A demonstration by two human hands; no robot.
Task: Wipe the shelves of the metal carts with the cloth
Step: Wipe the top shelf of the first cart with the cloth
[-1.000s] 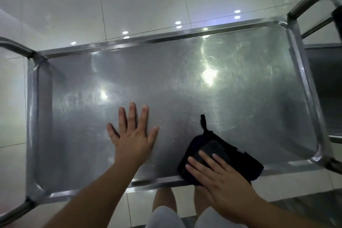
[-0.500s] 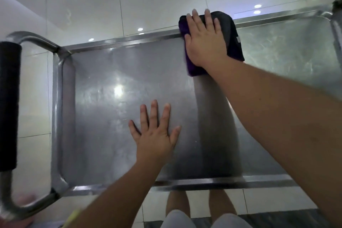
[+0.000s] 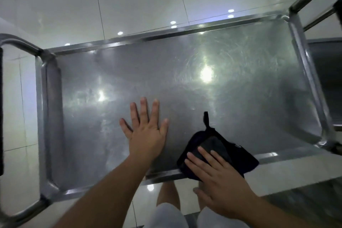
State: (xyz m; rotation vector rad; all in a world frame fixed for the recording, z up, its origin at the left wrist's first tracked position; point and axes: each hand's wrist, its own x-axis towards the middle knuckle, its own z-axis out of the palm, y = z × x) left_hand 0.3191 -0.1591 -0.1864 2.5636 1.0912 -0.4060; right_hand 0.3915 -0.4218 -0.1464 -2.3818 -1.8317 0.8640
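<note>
- Mid-wipe on the top shelf (image 3: 185, 79) of the metal cart (image 3: 46, 116). Looks like the person is at the near end of a stroke, with the cloth (image 3: 218, 146) right at the front edge of the shelf, a bit right of centre.
- The cloth is dark and folded up, with a little loop or tag sticking out toward the middle of the shelf. Part of it hangs over the front rim.
- Right hand (image 3: 220, 179) lies flat on top of the cloth, fingers straight and pressing it down. So that grip isn't closed around anything, it's an open palm pushing.
- Left hand (image 3: 146, 131) is spread flat on the bare steel just left of the cloth, fingers splayed, holding nothing. My guess is it's steadying the cart so it doesn't roll.
- Next move, I'd say: push the cloth back out toward the far rim, or shift sideways to a fresh strip. The right end and the left end by the handle (image 3: 18, 42) both still need passes, though honestly I can't tell wiped from unwiped with all the light glare and swirl marks.
- Keep pressure even and don't let the cloth slide off the front lip.
- Contents: the shelf is a shallow tray with a raised rim, and only the cloth and hands are on it.
- There's a second cart (image 3: 329, 83) off to the right, too dim to see what's in it.
</note>
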